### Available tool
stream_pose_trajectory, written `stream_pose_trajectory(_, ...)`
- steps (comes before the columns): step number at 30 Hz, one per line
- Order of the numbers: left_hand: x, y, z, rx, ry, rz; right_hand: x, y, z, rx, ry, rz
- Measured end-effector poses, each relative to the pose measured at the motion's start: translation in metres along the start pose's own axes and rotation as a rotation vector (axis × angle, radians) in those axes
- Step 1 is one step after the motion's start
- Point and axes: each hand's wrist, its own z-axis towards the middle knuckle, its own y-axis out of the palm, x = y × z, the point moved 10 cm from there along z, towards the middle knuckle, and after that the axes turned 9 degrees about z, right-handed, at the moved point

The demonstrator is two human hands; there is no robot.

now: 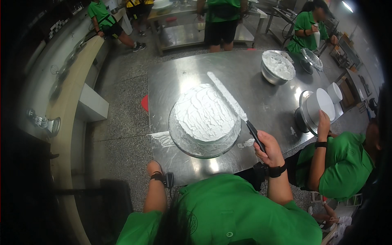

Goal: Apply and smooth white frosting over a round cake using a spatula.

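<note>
My right hand [269, 148] is closed round the black handle of an icing spatula [226, 93]. White cream coats its long blade, which slants up and to the left over the right side of a round cream-covered cake [204, 112]. Ridges mark the cream on the cake's top. Beneath the cake is a round turntable [204, 154], smeared with cream round its rim. My left hand [154, 167] is down by the table's near left edge, away from the cake; its fingers cannot be made out.
The steel table [241, 63] has cream smears beside the turntable. A metal bowl of white cream [278, 67] stands at the far right. Close on my right, a co-worker's hand [324, 122] touches a white round cake form [320, 105] on another turntable. Other people in green stand beyond.
</note>
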Motion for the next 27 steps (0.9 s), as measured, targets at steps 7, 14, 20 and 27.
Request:
stream_pose_trajectory(7,0.002,-0.002,-0.006,-0.007,-0.02,0.0,-0.038,0.002,-0.01,0.213,-0.377,-0.482)
stream_pose_trajectory(14,-0.003,0.001,-0.003,-0.007,-0.062,-0.01,-0.066,0.026,-0.035,0.404,-0.854,-1.105)
stream_pose_trajectory(20,0.003,0.001,-0.012,-0.094,-0.044,0.003,-0.06,0.035,-0.037,0.407,-0.97,-1.29)
stream_pose_trajectory(27,-0.001,0.005,-0.001,-0.085,-0.023,0.015,-0.057,0.05,-0.039,0.431,-0.937,-1.482)
